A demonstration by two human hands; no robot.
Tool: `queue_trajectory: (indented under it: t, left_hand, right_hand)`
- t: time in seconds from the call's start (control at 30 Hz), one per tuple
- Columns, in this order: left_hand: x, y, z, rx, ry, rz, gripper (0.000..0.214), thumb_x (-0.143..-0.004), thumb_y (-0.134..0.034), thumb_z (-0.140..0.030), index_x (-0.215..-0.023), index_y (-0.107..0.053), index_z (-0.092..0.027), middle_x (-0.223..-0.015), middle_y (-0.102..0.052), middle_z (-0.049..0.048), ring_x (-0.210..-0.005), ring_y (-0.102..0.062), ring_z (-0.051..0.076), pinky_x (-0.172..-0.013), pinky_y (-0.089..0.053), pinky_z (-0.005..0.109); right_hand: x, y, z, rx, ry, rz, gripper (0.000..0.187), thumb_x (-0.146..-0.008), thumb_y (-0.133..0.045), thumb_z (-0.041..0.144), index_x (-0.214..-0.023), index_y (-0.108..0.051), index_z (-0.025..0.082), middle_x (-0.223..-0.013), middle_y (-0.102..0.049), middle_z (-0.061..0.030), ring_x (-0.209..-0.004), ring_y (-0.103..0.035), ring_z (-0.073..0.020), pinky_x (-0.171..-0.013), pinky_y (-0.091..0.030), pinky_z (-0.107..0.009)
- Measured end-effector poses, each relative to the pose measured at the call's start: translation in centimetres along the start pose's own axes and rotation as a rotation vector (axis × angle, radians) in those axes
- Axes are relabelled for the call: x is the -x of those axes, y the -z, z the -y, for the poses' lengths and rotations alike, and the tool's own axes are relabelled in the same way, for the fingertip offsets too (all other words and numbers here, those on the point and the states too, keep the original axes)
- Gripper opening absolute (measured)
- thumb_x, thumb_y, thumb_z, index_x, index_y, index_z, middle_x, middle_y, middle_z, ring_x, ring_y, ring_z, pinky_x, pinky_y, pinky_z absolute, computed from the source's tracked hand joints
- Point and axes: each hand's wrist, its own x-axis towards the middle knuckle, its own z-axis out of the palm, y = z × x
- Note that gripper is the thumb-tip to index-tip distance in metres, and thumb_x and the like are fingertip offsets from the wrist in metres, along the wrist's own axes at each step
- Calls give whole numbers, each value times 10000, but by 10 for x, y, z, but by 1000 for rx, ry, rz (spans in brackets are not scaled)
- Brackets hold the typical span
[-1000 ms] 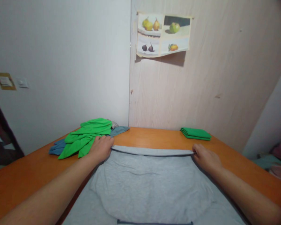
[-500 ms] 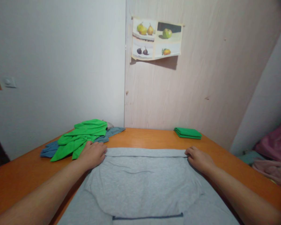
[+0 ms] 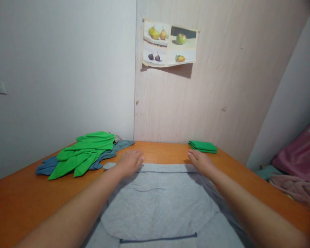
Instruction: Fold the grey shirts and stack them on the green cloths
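Observation:
A light grey garment point(image 3: 160, 203) lies spread in front of me, its far edge folded over into a narrow straight band. Near its bottom a short dark strip point(image 3: 158, 238) crosses the cloth. Over the left end of the folded band is my left hand point(image 3: 130, 163), fingers stretched forward, open. A small grey corner pokes out to the left beneath it. My right hand point(image 3: 202, 162) is at the band's right end, also open with fingers extended. Whether the palms touch the cloth I cannot tell. Neither hand grips anything visible.
On the orange table point(image 3: 23, 199), a heap with a bright green garment point(image 3: 85, 151) and blue-grey cloth point(image 3: 48, 166) lies at the far left. A folded green cloth point(image 3: 203, 146) sits at the far right. Pink fabric point(image 3: 299, 158) is beyond the table's right side.
Both hands have let go of the folded band's ends and moved inward over it, closer together. The garment's sides have drawn in somewhat. My view has turned slightly right.

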Motion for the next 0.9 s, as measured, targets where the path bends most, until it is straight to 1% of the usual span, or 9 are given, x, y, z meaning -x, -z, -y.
queue_trajectory:
  t: [0.07, 0.13, 0.2, 0.27, 0.37, 0.47, 0.6, 0.7, 0.9]
  left_hand:
    - [-4, -17, -19, 12, -62, 82, 566, -1015, -283, -506, -1477, -438, -218, -1581, -366, 114, -1465, -288, 299, -1172, -204, 485]
    - [-2, -34, -33, 37, -87, 190, 647, -996, -242, -606, -1539, -334, -266, -1638, -234, 95, -1509, -150, 338, -1165, -145, 600]
    - [4, -47, -39, 42, -105, 283, 716, -965, -198, -696, -1556, -292, -303, -1646, -197, 94, -1513, -110, 362, -1145, -103, 668]
    - [9, -54, -41, 46, -125, 321, 762, -939, -167, -746, -1566, -257, -323, -1649, -177, 94, -1514, -101, 366, -1141, -72, 686]
    - [13, -56, -39, 49, -125, 333, 797, -914, -157, -785, -1570, -240, -339, -1651, -172, 88, -1515, -93, 364, -1145, -64, 685]
    - [15, -52, -40, 49, -126, 319, 802, -903, -157, -799, -1565, -248, -356, -1647, -193, 88, -1513, -92, 373, -1140, -62, 692]
    - [17, -48, -43, 57, -127, 304, 779, -897, -156, -809, -1553, -259, -401, -1646, -199, 87, -1507, -109, 391, -1123, -57, 715]
    - [18, -46, -44, 57, -127, 310, 781, -890, -160, -817, -1544, -282, -408, -1646, -200, 83, -1505, -116, 394, -1124, -56, 713]
    - [18, -46, -43, 54, -127, 311, 770, -893, -151, -812, -1541, -283, -418, -1646, -196, 83, -1504, -134, 388, -1124, -58, 713]
  right_hand:
    - [5, -16, 19, -7, 81, 79, 623, -996, -294, 507, -1442, -509, 130, -1526, -459, -118, -1431, -379, -232, -1162, -281, -324]
    - [16, -32, 28, -4, 137, 171, 700, -975, -323, 585, -1492, -440, 128, -1583, -357, -126, -1481, -277, -269, -1188, -237, -401]
    - [27, -43, 29, 31, 165, 341, 780, -970, -257, 647, -1546, -331, 126, -1628, -229, -138, -1514, -160, -296, -1203, -168, -472]
    - [34, -48, 25, 49, 167, 421, 817, -965, -202, 677, -1570, -262, 130, -1643, -163, -140, -1522, -105, -303, -1206, -133, -497]
    - [33, -44, 25, 55, 151, 452, 821, -964, -210, 677, -1570, -259, 125, -1642, -166, -148, -1521, -111, -305, -1204, -142, -496]
    - [28, -36, 40, 48, 132, 445, 815, -964, -235, 668, -1556, -298, 112, -1636, -183, -167, -1517, -125, -318, -1198, -153, -512]
    - [32, -33, 72, -18, 252, 416, 845, -960, -184, 692, -1580, -215, 119, -1653, -103, -144, -1526, -62, -297, -1211, -94, -495]
    - [42, -39, 88, -26, 309, 503, 852, -947, -158, 721, -1591, -181, 164, -1654, -96, -132, -1527, -50, -304, -1205, -39, -529]
    - [43, -40, 83, -54, 242, 535, 893, -939, -145, 737, -1581, -213, 121, -1645, -141, -163, -1523, -85, -309, -1208, -74, -504]
